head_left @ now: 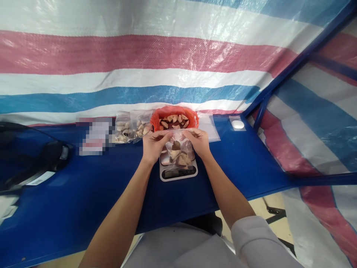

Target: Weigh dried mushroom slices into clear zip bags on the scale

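A clear zip bag (182, 154) with several pale, brown-edged dried pieces inside hangs between my two hands. My left hand (154, 144) pinches its top edge on the left, and my right hand (198, 141) pinches the same edge on the right. Under the bag lies a white kitchen scale (164, 178) with a dark display strip; I cannot tell whether the bag touches it. Just behind my fingers stands an open red plastic bag (174, 110) holding more of the pieces. Its lower front is hidden by my hands.
Two filled clear bags (124, 130) lie left of the red bag, and flat clear bags (210, 128) lie to its right. A small packet with a white round item (237, 124) is farther right. Black equipment (50, 158) occupies the left of the blue table (111, 193). Striped sheeting (139, 52) rises behind.
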A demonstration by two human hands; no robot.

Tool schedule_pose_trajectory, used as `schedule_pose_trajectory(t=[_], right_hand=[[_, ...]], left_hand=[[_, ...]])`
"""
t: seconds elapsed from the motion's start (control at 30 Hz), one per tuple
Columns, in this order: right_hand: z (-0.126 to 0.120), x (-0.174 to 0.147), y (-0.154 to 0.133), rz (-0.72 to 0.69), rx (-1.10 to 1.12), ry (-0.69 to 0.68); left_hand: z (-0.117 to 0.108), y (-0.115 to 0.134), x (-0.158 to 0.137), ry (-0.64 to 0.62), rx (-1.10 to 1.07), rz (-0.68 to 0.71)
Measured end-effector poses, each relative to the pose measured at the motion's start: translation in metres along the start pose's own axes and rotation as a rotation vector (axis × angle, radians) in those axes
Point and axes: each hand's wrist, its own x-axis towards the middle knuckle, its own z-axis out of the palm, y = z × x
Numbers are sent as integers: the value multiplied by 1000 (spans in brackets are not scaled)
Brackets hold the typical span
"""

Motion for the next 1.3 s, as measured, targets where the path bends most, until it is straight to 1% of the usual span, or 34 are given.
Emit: schedule_pose_trajectory(t=[0.13, 0.27, 0.4, 0.53, 0.7, 0.83, 0.97, 1.1, 1.3], right_hand=[[0, 3, 2, -59, -32, -31], [3, 4, 2, -140, -37, -24], [3, 4, 1, -106, -67, 4], [0, 3, 2, -56, -90, -25], [-5, 3, 1, -79, -106, -58], [-6, 4, 3, -84, -60, -27], [-3, 4, 8, -102, -53, -14], [0, 3, 8, -120, -69, 0], [0, 2, 3, -126, -132, -20]], left_hand=[[1, 0, 0, 2, 9, 37], [1, 1, 1, -11, 53, 34], [0, 2, 1, -60, 97, 27], [0, 1, 1, -89, 139, 42], [-2, 2, 1, -105, 107, 58], [-2, 3, 1, -114, 90, 62], [0, 1, 2, -104, 121, 78], [-1, -3, 2, -98, 154, 86], [-2, -2, 2, -111, 166, 85]])
